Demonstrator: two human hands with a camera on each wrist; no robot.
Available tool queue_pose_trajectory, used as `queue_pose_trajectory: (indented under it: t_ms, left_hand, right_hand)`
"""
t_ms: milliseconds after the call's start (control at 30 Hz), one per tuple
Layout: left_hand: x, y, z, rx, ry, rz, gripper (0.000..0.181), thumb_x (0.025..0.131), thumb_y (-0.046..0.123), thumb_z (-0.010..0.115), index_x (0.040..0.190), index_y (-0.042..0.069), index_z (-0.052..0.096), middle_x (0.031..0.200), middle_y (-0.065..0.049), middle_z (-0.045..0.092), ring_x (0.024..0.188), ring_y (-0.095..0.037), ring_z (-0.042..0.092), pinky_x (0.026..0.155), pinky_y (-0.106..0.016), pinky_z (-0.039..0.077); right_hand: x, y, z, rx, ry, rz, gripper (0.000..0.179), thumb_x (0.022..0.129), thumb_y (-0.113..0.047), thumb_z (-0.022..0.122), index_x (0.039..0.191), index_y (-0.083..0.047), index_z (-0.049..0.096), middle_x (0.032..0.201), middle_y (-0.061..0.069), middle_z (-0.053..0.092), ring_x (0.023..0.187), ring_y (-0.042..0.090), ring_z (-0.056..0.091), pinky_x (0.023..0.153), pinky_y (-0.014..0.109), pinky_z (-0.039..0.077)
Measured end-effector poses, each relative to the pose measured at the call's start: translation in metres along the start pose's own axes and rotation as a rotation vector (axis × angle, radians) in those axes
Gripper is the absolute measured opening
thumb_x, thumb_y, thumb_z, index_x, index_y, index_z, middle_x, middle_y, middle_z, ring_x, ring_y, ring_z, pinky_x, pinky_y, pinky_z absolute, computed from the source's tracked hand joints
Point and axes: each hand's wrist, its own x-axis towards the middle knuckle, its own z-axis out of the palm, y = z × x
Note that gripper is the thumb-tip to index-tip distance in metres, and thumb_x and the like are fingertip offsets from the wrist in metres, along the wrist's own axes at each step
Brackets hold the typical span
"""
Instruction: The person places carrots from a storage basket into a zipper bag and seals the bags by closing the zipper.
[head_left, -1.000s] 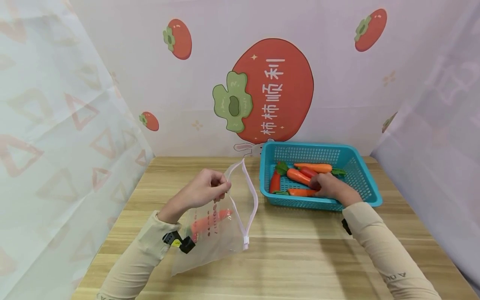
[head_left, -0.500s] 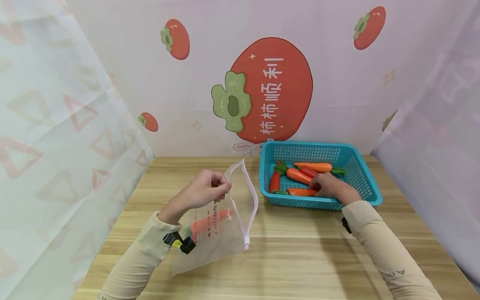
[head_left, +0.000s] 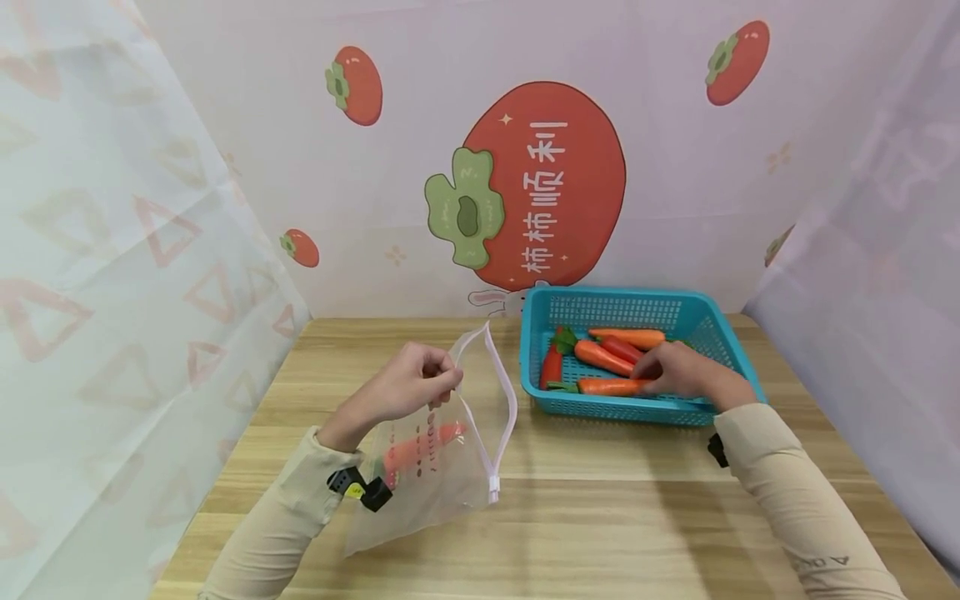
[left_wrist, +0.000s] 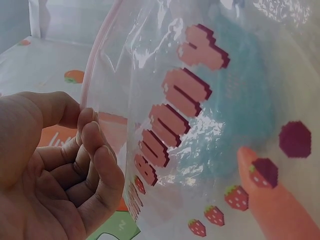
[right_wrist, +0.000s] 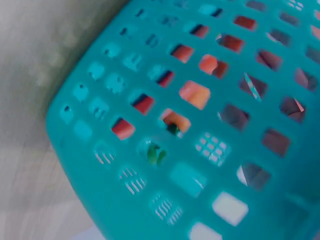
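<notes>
My left hand (head_left: 423,379) pinches the pink-edged rim of a clear zip bag (head_left: 450,500), whose mouth gapes to the right. Inside the bag lies a carrot (head_left: 412,450), its orange tip also showing through the printed plastic in the left wrist view. My right hand (head_left: 678,371) reaches into a blue plastic basket (head_left: 622,408), its fingers at the right end of the front carrot (head_left: 603,387). I cannot tell whether they grip it. In the right wrist view the basket's perforated wall (right_wrist: 187,177) hides most of that hand.
Behind the front carrot lie another carrot (head_left: 600,357), a red vegetable (head_left: 621,348) and a rear carrot (head_left: 633,337). A red one (head_left: 551,367) leans at the basket's left side. The zip slider (head_left: 493,485) sits at the bag's near corner. A printed cloth (head_left: 675,183) stands behind the wooden table (head_left: 585,517).
My right hand has shifted a little right inside the basket, uncovering more of the front carrot and the red vegetable. The left hand and bag have stayed put.
</notes>
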Motion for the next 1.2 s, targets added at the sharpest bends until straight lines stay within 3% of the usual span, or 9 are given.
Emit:
queue_pose_trajectory:
  t_ms: [133, 400, 633, 733, 933, 1100, 1200]
  left_hand:
    - [0.001, 0.0, 0.0, -0.005, 0.002, 0.002, 0.025, 0.102, 0.01, 0.06, 0.083, -0.004, 0.065, 0.066, 0.0, 0.057, 0.058, -0.012, 0.055, 0.055, -0.026, 0.056]
    - [0.002, -0.002, 0.001, -0.001, -0.007, 0.02, 0.024, 0.102, 0.008, 0.06, 0.083, -0.004, 0.065, 0.066, 0.0, 0.059, 0.056, -0.011, 0.056, 0.054, -0.026, 0.055]
    - [0.003, -0.001, 0.002, 0.004, -0.007, 0.019, 0.025, 0.102, 0.008, 0.059, 0.079, 0.002, 0.065, 0.065, 0.0, 0.058, 0.056, -0.013, 0.056, 0.054, -0.026, 0.055]
    - [0.003, -0.002, 0.001, 0.001, -0.005, 0.017, 0.024, 0.102, 0.008, 0.06, 0.079, 0.002, 0.065, 0.065, 0.0, 0.058, 0.056, -0.013, 0.055, 0.054, -0.027, 0.056]
    - [0.004, -0.002, 0.002, 0.004, -0.006, 0.012, 0.024, 0.102, 0.009, 0.06, 0.08, 0.002, 0.066, 0.065, -0.001, 0.058, 0.057, -0.013, 0.055, 0.054, -0.027, 0.056]
    - [0.005, -0.001, 0.003, 0.006, -0.006, 0.006, 0.024, 0.102, 0.009, 0.06, 0.08, 0.002, 0.066, 0.066, -0.001, 0.058, 0.057, -0.014, 0.055, 0.054, -0.027, 0.055]
    - [0.005, -0.001, 0.003, 0.007, -0.005, 0.003, 0.024, 0.102, 0.009, 0.06, 0.08, 0.002, 0.066, 0.066, 0.0, 0.058, 0.057, -0.014, 0.055, 0.054, -0.027, 0.055]
  right_hand:
    - [-0.008, 0.0, -0.005, 0.035, 0.074, -0.039, 0.027, 0.09, -0.03, 0.085, 0.113, -0.016, 0.082, 0.11, 0.003, 0.073, 0.102, 0.023, 0.057, 0.077, 0.031, 0.055]
    - [-0.011, 0.004, -0.006, 0.17, 0.178, -0.026, 0.028, 0.091, -0.029, 0.084, 0.114, -0.013, 0.082, 0.102, 0.003, 0.075, 0.087, 0.019, 0.056, 0.066, 0.026, 0.051]
    - [-0.014, 0.001, -0.006, 0.282, 0.269, -0.042, 0.025, 0.09, -0.03, 0.085, 0.11, -0.015, 0.083, 0.079, 0.002, 0.074, 0.057, 0.02, 0.053, 0.051, 0.027, 0.043]
    - [-0.016, -0.002, -0.008, 0.303, 0.29, -0.043, 0.023, 0.09, -0.03, 0.085, 0.109, -0.017, 0.083, 0.078, 0.001, 0.075, 0.052, 0.024, 0.053, 0.049, 0.028, 0.043]
    - [-0.021, -0.006, -0.013, 0.356, 0.307, -0.044, 0.02, 0.092, -0.027, 0.083, 0.109, -0.016, 0.083, 0.094, 0.013, 0.079, 0.057, 0.032, 0.06, 0.051, 0.031, 0.05]
    - [-0.025, -0.009, -0.017, 0.348, 0.353, -0.07, 0.02, 0.093, -0.024, 0.083, 0.11, -0.014, 0.083, 0.101, 0.009, 0.081, 0.073, 0.021, 0.064, 0.057, 0.031, 0.053]
    - [-0.027, -0.012, -0.019, 0.341, 0.382, -0.089, 0.023, 0.092, -0.022, 0.083, 0.113, -0.011, 0.083, 0.101, 0.009, 0.082, 0.075, 0.019, 0.063, 0.055, 0.028, 0.05]
